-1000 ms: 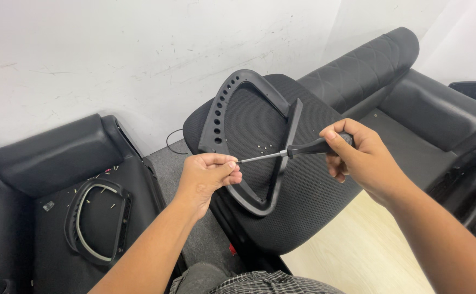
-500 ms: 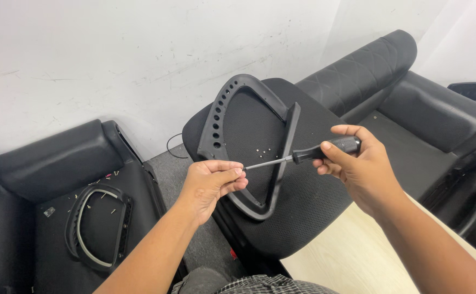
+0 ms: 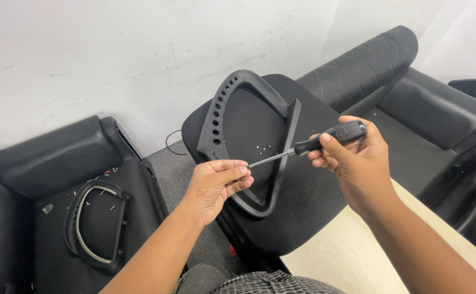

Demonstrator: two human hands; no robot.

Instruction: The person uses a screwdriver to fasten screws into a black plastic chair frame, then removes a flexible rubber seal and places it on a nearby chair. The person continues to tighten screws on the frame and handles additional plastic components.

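Observation:
My left hand grips the lower left side of a black plastic chair armrest loop, which stands tilted over a black mesh chair seat. Its fingertips pinch near the metal tip of a screwdriver. My right hand holds the black-handled screwdriver, with the shaft pointing left toward my left fingers. Several small screws lie on the seat behind the loop.
A black padded chair part lies at left with a second armrest loop and scattered screws on it. A black quilted sofa stands at right. A pale wooden board lies below the seat. A white wall is behind.
My right hand drew the screwdriver back to the right, away from the armrest. My left hand shifted slightly, its fingertips now at the screwdriver's tip.

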